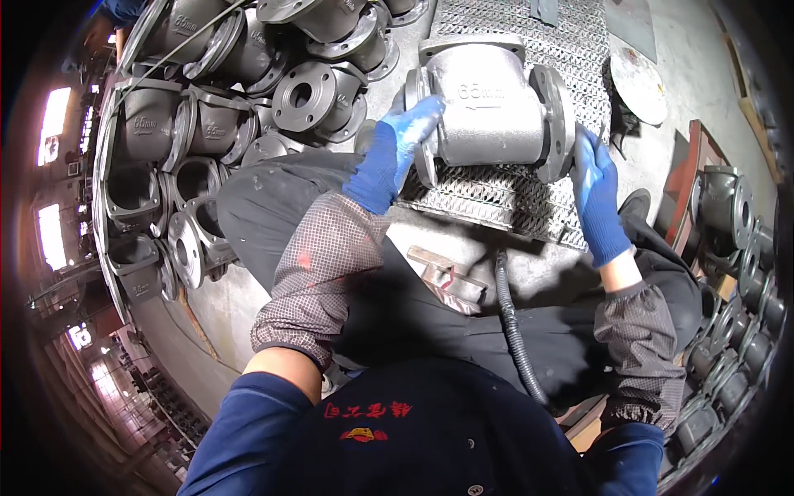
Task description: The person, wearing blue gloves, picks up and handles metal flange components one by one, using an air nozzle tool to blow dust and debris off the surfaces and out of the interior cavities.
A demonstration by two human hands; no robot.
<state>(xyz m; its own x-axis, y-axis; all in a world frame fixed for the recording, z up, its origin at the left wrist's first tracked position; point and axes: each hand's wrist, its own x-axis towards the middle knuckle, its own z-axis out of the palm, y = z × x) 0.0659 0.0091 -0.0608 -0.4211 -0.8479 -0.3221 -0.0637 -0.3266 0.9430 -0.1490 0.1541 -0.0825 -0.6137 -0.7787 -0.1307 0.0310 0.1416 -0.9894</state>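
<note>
A grey cast-metal valve body (484,107) with a round flange at each end lies on its side in front of me, over a metal mesh mat (471,194). My left hand (405,136), in a blue glove, grips its left flange (420,124). At the other end my right hand (594,182), gloved the same way, is pressed against the right flange (556,124). Both sets of fingers partly vanish behind the flanges. Raised lettering and an arrow mark the body's upper face. Whether the body rests on the mesh or is lifted slightly, I cannot tell.
Several similar valve bodies (145,124) are stacked at the left. More castings (724,207) stand at the far right beside a reddish board (686,194). A ribbed black hose (514,331) runs between my legs, near a small metal block (447,279). A whitish round disc (638,85) lies right of the mat.
</note>
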